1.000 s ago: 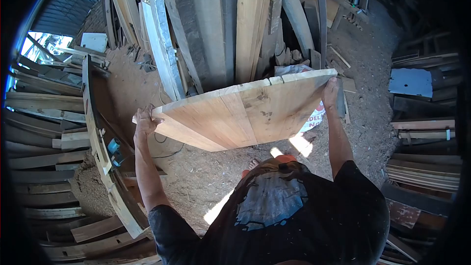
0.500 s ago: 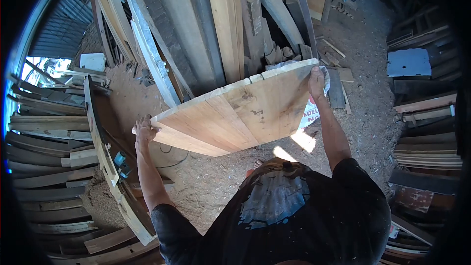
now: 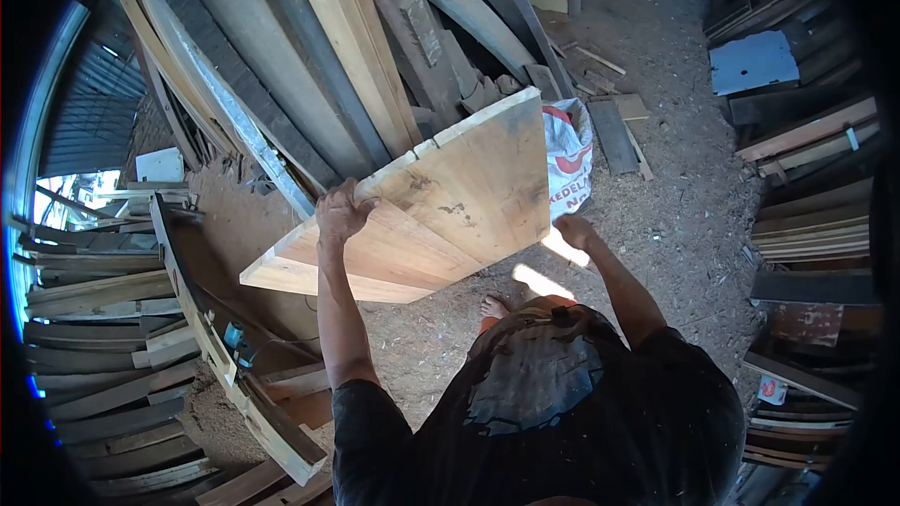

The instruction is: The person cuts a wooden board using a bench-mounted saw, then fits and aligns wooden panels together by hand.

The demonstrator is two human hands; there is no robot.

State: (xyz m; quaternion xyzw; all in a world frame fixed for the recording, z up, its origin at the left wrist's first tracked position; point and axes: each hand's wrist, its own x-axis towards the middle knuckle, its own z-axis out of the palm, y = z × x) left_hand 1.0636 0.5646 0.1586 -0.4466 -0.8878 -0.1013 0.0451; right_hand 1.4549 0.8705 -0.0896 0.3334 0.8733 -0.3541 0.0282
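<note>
A broad wooden panel (image 3: 469, 197) of joined boards stands tilted in front of me, its pale face marked with dark knots and stains. My left hand (image 3: 345, 215) is closed over its top edge, left of the middle, with the thumb on the near face. Just off the panel's lower right side is my right hand (image 3: 575, 231), its fingers curled in with nothing visible in them. Behind that side of the panel stands a white sack (image 3: 568, 145) with red print.
Long timbers (image 3: 272, 47) lean behind the panel. Stacked boards (image 3: 103, 319) line the left, beside a long plank (image 3: 211, 337) and a blue tool (image 3: 234, 337). More boards (image 3: 811, 295) are piled at right. Sawdust covers the floor (image 3: 675, 215); my bare foot (image 3: 493, 306) shows below.
My left hand has shifted from the panel's left corner along its top edge toward the middle. The right hand has left the upper right corner and come down. More of the sack shows.
</note>
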